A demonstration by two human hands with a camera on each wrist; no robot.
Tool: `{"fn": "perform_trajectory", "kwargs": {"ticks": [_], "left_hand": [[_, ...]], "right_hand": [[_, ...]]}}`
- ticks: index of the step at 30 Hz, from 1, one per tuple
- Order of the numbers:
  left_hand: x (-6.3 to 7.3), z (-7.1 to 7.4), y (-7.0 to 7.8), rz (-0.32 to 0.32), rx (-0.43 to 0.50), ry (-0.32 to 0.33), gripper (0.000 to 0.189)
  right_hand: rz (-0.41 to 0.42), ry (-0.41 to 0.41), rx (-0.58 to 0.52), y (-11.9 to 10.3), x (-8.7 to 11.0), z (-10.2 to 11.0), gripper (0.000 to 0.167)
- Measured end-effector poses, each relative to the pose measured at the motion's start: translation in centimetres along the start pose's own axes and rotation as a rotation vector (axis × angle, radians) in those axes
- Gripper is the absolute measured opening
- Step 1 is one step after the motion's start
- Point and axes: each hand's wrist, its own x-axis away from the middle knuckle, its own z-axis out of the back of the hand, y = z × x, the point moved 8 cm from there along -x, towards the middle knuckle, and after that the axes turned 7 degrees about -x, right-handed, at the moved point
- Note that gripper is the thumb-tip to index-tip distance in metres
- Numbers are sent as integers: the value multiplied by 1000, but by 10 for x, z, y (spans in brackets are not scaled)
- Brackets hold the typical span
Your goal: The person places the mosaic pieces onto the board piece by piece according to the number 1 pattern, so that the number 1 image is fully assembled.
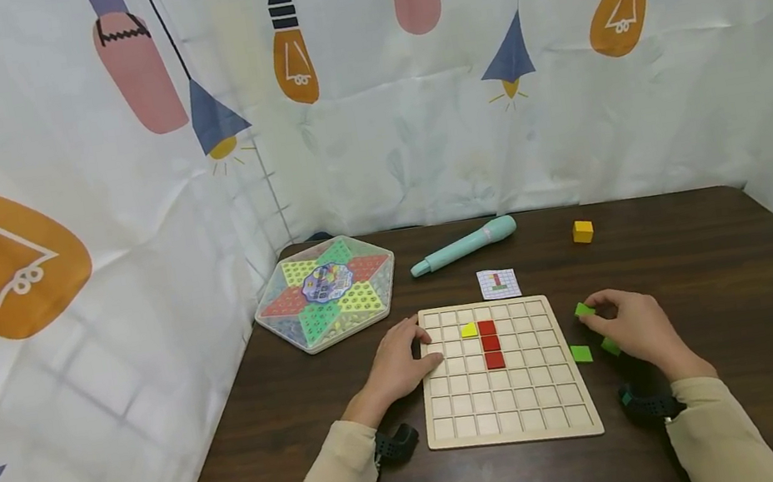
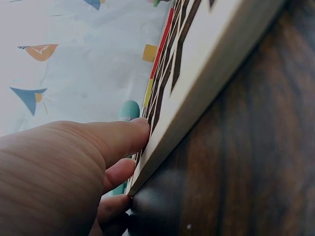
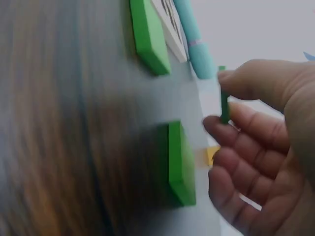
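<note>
A wooden grid board (image 1: 511,402) lies flat on the table, with several red square tiles (image 1: 494,360) in a column and one yellow tile (image 1: 469,330) beside the top red one. My left hand (image 1: 397,363) rests at the board's left edge, its thumb and fingertips touching the rim. Off the board's right side, my right hand (image 1: 635,326) pinches a green square tile (image 3: 224,96) between thumb and fingers, raised above the table. Two more green tiles lie below it: one beside the board (image 1: 581,353), the other green tile (image 3: 181,164) partly under my hand in the head view.
A small pattern card (image 1: 498,284) lies just behind the board. Farther back are a teal microphone-shaped object (image 1: 465,245) and a yellow cube (image 1: 582,232). A hexagonal star-patterned game box (image 1: 279,328) stands at the back left. A printed curtain (image 1: 381,157) hangs behind the table.
</note>
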Motion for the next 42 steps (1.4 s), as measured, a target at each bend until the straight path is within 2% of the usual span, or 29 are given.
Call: {"fn": "perform_trajectory", "kwargs": {"ticks": [2,7,13,19,25,29,34,39,42], "left_hand": [[0,0,1,1,0,0,20],[-1,-1,0,4,-8,-7,20],[0,0,0,-5,-4,-5,20],[1,0,1,-9,0,-6,19],[1,-1,1,-16,-6,-3,20],[1,0,1,-22,-4,-1,19],[1,2,2,-22,-6,0,19],[0,1,2,-17,-7,-1,19],[0,1,2,-15,-8,-1,20]], "right_hand": [[42,9,-26,-8,0,-3,33],[154,-27,-55,-32,1,-16,32],[241,-43,-84,-52,4,-29,31],[293,-49,-112,-67,9,-38,23],[369,-70,-132,-87,14,-52,7],[370,-98,-108,-93,15,-61,9],[334,-140,-63,-90,15,-62,10],[298,-261,-54,-81,17,-58,3],[271,-351,-61,-78,20,-56,7]]}}
